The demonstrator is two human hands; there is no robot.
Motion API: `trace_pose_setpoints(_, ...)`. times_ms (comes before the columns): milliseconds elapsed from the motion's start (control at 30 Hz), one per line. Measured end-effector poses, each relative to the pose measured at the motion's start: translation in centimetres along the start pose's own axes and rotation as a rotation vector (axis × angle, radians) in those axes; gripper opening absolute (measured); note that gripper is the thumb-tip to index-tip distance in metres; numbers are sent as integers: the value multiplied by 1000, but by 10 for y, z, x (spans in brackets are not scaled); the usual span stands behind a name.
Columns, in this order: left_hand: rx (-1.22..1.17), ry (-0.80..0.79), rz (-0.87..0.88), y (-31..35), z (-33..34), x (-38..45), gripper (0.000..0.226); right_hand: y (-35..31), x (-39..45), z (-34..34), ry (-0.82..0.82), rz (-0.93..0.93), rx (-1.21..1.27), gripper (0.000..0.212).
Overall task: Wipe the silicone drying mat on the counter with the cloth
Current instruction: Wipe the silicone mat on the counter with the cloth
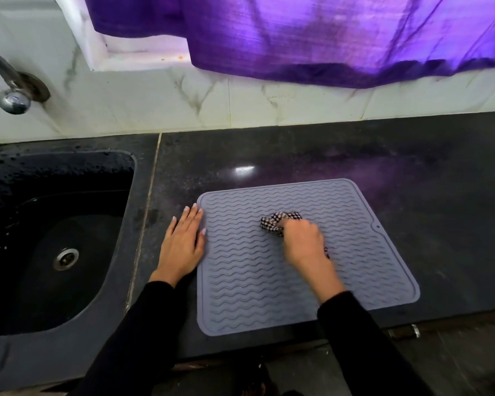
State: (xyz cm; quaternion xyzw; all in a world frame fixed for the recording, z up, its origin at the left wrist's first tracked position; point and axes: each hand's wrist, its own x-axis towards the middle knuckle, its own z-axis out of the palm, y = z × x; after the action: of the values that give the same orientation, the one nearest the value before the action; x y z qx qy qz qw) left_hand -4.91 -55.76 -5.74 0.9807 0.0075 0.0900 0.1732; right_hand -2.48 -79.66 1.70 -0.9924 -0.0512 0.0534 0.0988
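Wiping step in hand: right hand (303,241) is clenching its grip round the bunched black-and-white checked cloth (279,222) mid-way across the grey wavy-ribbed silicone mat (269,281), lying near the dark tabletop's (412,181) front edge. Left hand (183,244), flat and unclenched, is pinning the mat's left edge. Next move likely calls for strokes toward the near corners.

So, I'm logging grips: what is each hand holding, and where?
The right hand grips the bunched checked cloth at its near end. The left hand holds nothing, lying flat at the mat's left edge.

Left hand (183,247) flat, fingers straight; right hand (305,242) in a curled, blurred grip, both arms black-sleeved.
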Motion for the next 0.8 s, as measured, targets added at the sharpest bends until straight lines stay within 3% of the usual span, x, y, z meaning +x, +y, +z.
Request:
trace_pose_setpoints(100,-13,3,11,-5,2,1,69,18,32,-29,-178,132,427,24)
trace_pose_setpoints(167,-19,2,4,-6,2,1,68,17,38,-34,-87,196,665,22)
trace_pose_setpoints(267,-23,2,3,-6,2,2,67,-8,32,-23,121,73,392,42)
trace_pose_setpoints(433,10,9,2,-7,6,3,66,-37,20,23,62,-180,74,48)
trace_pose_setpoints(667,49,-12,2,-6,7,6,70,-32,26,22,128,-279,-27,40)
trace_pose_setpoints(800,49,-6,-2,-3,7,7,70,-32,33,11,74,-243,-60,39)
